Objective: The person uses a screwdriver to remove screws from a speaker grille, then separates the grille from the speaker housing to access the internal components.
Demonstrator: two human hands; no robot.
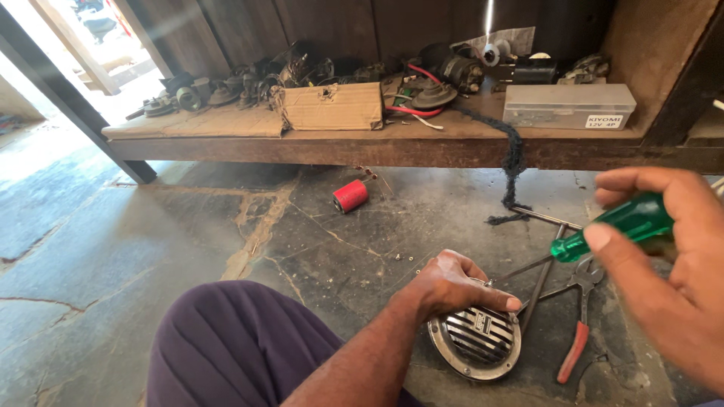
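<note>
Closest to me, my right hand (pixel 671 264) has its fingers clamped on a green-handled screwdriver (pixel 615 226), while my left hand (pixel 452 286) grips the round chrome horn (pixel 479 343) on the floor (pixel 151 226) beside red-handled pliers (pixel 577 324); looks like screw work on the horn, needing the tip lined up carefully next

A cracked grey stone floor (pixel 151 226) runs under a low wooden shelf (pixel 377 147), sunlight entering at left.

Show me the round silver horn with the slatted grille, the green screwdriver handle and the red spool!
Round silver slatted horn (pixel 477 343), head view, grille.
Green screwdriver handle (pixel 622 224), head view, mid-handle.
Red spool (pixel 351 196), head view, side.
</note>
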